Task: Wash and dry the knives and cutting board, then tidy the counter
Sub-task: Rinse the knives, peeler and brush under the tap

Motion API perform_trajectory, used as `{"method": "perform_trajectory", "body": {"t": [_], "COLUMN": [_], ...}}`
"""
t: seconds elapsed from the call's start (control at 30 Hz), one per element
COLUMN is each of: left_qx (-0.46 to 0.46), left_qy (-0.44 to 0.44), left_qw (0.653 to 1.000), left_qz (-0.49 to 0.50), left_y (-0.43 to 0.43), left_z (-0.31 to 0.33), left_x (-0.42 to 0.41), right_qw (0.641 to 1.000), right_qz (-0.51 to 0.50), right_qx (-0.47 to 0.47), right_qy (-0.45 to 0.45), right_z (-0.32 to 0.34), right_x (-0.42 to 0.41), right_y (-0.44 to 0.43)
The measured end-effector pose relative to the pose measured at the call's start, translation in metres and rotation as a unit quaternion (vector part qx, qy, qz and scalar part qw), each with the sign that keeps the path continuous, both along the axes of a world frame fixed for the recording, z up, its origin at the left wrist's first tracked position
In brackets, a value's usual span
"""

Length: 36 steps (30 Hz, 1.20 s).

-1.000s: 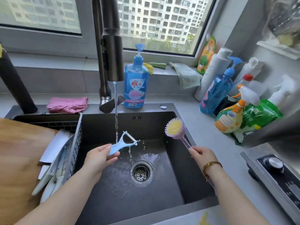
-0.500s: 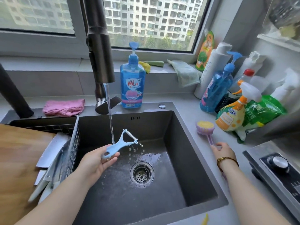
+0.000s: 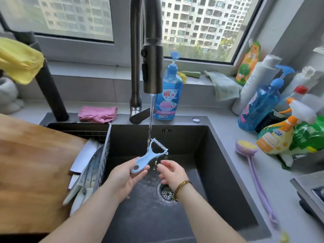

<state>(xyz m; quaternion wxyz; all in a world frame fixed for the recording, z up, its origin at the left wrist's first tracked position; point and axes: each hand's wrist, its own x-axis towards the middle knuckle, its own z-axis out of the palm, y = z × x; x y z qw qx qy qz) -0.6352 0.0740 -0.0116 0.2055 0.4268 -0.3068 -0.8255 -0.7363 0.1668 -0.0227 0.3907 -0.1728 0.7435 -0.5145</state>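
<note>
The fingers (image 3: 141, 174) of the left hand (image 3: 122, 178) are wrapped round the handle of a light-blue plastic peeler (image 3: 149, 156) at the centre of the frame. Its blade end is raised into the thin water stream (image 3: 150, 120) falling from the dark metal tap (image 3: 152, 67). Just beside it, the right hand (image 3: 172, 172) has loosely bent fingers and holds nothing. Both hands are over the dark square sink (image 3: 219, 163).

The washing looks well advanced but not finished. Several steel knives (image 3: 82, 158) lie in the wire drainer basket (image 3: 105, 155) at the sink's left edge, so they have probably been rinsed. Whether they are dry cannot be told. The large wooden cutting board (image 3: 35, 163) fills the left of the frame, and nothing shows whether it has been washed. A lilac long-handled brush with a yellow head (image 3: 246, 147) lies on the grey counter (image 3: 228, 130) at the right.

What appears to be left is finishing this rinse, shutting off the water, drying the blades and board, and then clearing the counter. A folded pink cloth (image 3: 97, 114) sits behind the sink.
</note>
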Motion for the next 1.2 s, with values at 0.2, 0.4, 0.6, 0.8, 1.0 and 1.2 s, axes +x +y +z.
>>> {"method": "perform_trajectory", "body": {"t": [0.2, 0.4, 0.6, 0.8, 1.0, 1.2], "left_qx": [-0.02, 0.04, 0.023, -0.112, -0.143, -0.159], "left_qy": [0.009, 0.02, 0.009, -0.081, -0.096, -0.113], "left_qw": [0.999, 0.994, 0.995, 0.986, 0.977, 0.974], "left_qz": [-0.035, -0.095, -0.098, -0.092, -0.127, -0.115], "left_y": [-0.002, -0.004, -0.008, -0.007, 0.006, -0.003], "left_z": [-0.002, -0.002, -0.009, -0.02, -0.015, -0.018], "left_x": [0.013, 0.02, 0.02, 0.015, 0.01, 0.012], "right_qw": [0.991, 0.988, 0.971, 0.971, 0.978, 0.978], "right_qz": [-0.031, -0.048, -0.002, -0.023, -0.042, 0.001], "right_qx": [0.007, -0.012, -0.064, -0.099, -0.029, -0.047], "right_qy": [-0.127, -0.145, -0.229, -0.217, -0.204, -0.201], "right_z": [0.002, 0.009, 0.008, 0.001, 0.005, 0.003], "right_x": [0.016, 0.013, 0.012, 0.022, 0.013, 0.016], "right_y": [-0.043, -0.053, -0.054, -0.055, -0.055, -0.054]}}
